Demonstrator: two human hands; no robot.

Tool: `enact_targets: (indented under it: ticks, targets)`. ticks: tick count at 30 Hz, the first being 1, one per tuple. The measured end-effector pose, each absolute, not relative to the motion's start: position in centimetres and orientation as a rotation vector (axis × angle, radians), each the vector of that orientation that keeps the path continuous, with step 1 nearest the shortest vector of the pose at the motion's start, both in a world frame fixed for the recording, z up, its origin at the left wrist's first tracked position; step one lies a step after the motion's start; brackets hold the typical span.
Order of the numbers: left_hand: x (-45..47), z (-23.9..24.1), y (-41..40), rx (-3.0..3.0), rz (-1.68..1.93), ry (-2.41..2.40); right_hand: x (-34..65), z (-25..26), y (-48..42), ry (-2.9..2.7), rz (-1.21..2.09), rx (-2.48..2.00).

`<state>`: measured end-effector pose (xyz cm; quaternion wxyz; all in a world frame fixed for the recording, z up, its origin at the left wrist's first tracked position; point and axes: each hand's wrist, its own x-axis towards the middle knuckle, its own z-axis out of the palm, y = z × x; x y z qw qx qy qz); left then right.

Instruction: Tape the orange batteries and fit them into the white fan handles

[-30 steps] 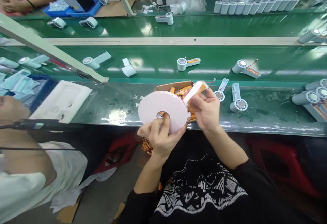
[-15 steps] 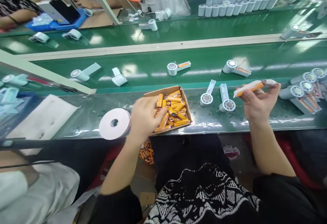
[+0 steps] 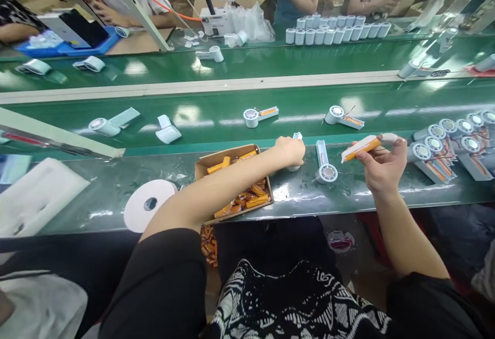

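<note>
left hand curled over pale fan, hold unclear, right hand pinching orange battery

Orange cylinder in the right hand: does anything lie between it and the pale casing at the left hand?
Yes: a second pale casing lies on the bench between the orange cylinder and the casing mostly hidden by the left hand.

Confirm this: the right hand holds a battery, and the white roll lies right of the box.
Not quite: the head view shows the white roll lying left of the box. The right hand does hold a battery.
</note>
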<state>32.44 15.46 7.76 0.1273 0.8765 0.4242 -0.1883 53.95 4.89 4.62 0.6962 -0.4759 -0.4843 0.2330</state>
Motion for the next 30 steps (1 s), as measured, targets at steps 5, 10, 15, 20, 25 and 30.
enact_targets:
  ticks: [5, 10, 15, 20, 25, 30]
  targets:
    - [32.1, 8.0, 15.0, 2.585, -0.588, 1.125, 54.2, 4.6, 5.9, -1.089, 0.553, -1.036]
    - [31.9, 7.9, 21.1, 2.816, -0.463, 1.053, 53.8, 4.3, 9.4, -1.111, 0.617, -1.015]
    - [32.8, 6.2, 27.7, 2.783, -0.481, 1.071, 54.0, 3.5, 16.9, -1.219, 0.783, -1.144]
    - [33.0, 5.5, 29.8, 2.659, -0.438, 1.034, 54.1, 1.9, 21.2, -1.467, 0.868, -1.254]
    - [33.0, 5.3, 30.9, 2.578, -0.320, 1.028, 54.6, 0.6, 21.3, -1.694, 0.783, -1.298]
    - [33.9, 4.1, 31.0, 2.520, -0.213, 1.140, 55.1, 1.3, 21.1, -2.105, 0.473, -1.513]
